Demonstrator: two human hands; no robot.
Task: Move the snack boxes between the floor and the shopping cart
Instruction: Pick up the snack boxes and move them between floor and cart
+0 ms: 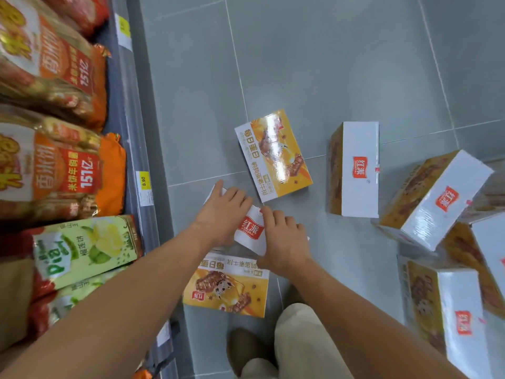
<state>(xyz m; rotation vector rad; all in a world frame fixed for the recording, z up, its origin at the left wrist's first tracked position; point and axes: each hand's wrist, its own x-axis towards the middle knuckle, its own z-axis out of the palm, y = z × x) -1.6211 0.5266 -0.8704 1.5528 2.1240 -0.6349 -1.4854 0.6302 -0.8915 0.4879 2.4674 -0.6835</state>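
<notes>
I am looking down at several yellow-and-white snack boxes on the grey tiled floor. Both hands are on the nearest snack box [227, 288], which shows its white top with a red logo and its yellow front. My left hand [224, 214] lies over the top's far left corner with the fingers curling over the edge. My right hand [282, 242] grips the box's right side. A second box [273, 157] lies flat just beyond the hands. A third box [355, 170] stands on its side to the right. No shopping cart is in view.
More boxes are piled at the right edge: a tilted one [434, 198] and a lower one [442, 310]. A store shelf [142, 149] with snack bags [54, 170] runs along the left. My trouser leg [303, 340] and shoe [246, 348] are directly below the held box.
</notes>
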